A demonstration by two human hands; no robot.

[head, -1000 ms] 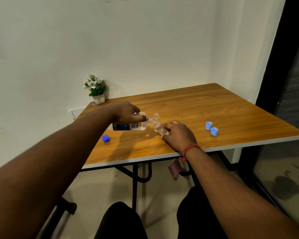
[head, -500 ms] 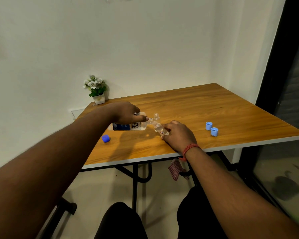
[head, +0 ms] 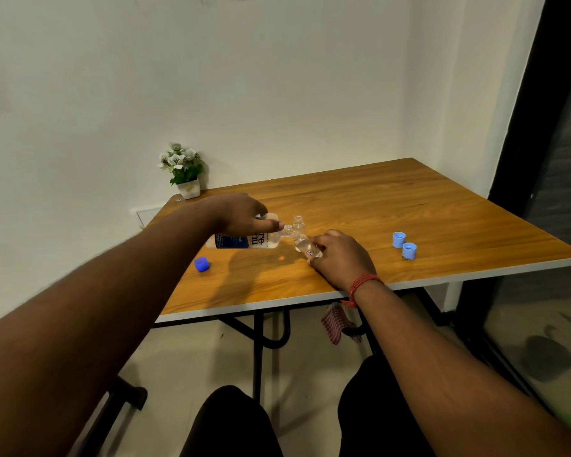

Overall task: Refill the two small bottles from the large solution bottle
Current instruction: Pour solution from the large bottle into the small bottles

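Your left hand (head: 241, 215) is gripping the large white blue-labelled solution bottle (head: 244, 239) sideways, spout meeting the small clear plastic bottle (head: 305, 247) that your right hand (head: 342, 258) is clasping, tilted; a second small clear bottle (head: 298, 222) is standing just behind it.

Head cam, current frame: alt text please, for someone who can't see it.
Left hand tips the large solution bottle into a small bottle tilted in the right hand over a wooden table. A second small bottle stands behind; three blue caps lie loose.
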